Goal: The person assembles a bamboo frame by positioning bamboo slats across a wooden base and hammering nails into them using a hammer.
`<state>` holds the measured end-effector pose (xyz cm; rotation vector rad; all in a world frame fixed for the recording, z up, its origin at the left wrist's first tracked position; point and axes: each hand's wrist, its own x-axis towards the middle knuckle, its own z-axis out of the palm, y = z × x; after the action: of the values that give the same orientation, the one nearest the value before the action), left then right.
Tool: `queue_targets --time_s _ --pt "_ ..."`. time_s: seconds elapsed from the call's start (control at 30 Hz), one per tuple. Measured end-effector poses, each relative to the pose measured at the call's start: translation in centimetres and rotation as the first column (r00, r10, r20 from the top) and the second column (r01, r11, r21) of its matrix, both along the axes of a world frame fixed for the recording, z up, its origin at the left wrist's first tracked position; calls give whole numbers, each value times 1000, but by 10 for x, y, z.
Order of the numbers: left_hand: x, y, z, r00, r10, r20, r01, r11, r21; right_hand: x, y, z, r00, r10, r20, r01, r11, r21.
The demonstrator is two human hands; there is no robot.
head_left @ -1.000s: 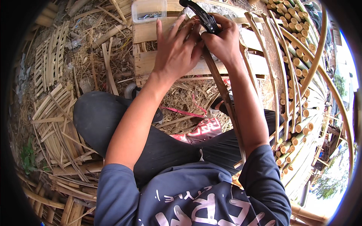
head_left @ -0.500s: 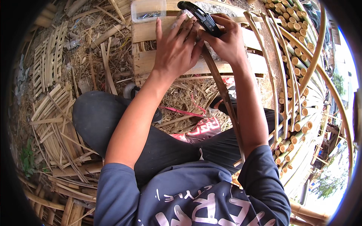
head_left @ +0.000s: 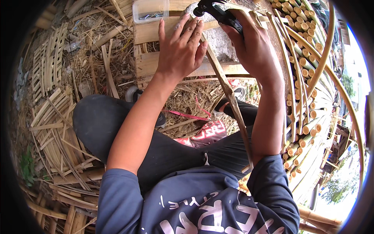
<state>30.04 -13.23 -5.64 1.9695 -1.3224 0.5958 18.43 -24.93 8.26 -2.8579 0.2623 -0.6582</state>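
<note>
Hands, two, bare, raised at the top of the view. Left hand (head_left: 181,48) — fingers spread and flat, palm down, pressing on the upper end of a long thin brown bamboo strip (head_left: 228,93) where it lies against pale wooden planks (head_left: 150,33). Right hand (head_left: 253,46) — closed around a black hand tool (head_left: 218,13), whose head points left, just beyond the left fingertips; the exact kind of tool cannot be told.

Bamboo strip: runs slantwise from under the hands down toward the person's right arm, passing over the lap.

Grey rough stone block (head_left: 222,41): between the two hands, behind the strip.

Clear plastic box with small dark contents (head_left: 150,10): on the planks, just above the left hand.

Black trousers (head_left: 117,124), dark blue printed shirt (head_left: 187,202): the person's own, seated.

Curved frame of split bamboo lengths with cut round ends (head_left: 304,70): to the right.

Loose bamboo slats and dry shavings (head_left: 54,117): on the ground, left.
</note>
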Motion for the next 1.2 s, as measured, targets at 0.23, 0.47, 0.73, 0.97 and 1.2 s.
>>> queue_targets --time_s 0.23,0.47,0.73,0.97,1.2 --pt "-1 1 2 1000 -2 -14 2 998 56 -2 15 -9 998 -53 -15 54 995 89" --pt "4 -4 -7 1000 -2 30 4 998 -56 -2 22 -6 988 -126 -88 122 991 -50" --pt "1 -4 -8 999 11 38 -8 998 -60 2 25 -16 994 -104 -16 104 994 -34" --pt "2 -5 -8 1000 -6 25 7 997 -74 8 25 -11 992 -130 -7 129 990 -57" --pt "5 -4 -4 999 9 33 -7 998 -56 4 39 -1 962 -267 -53 266 964 -25"
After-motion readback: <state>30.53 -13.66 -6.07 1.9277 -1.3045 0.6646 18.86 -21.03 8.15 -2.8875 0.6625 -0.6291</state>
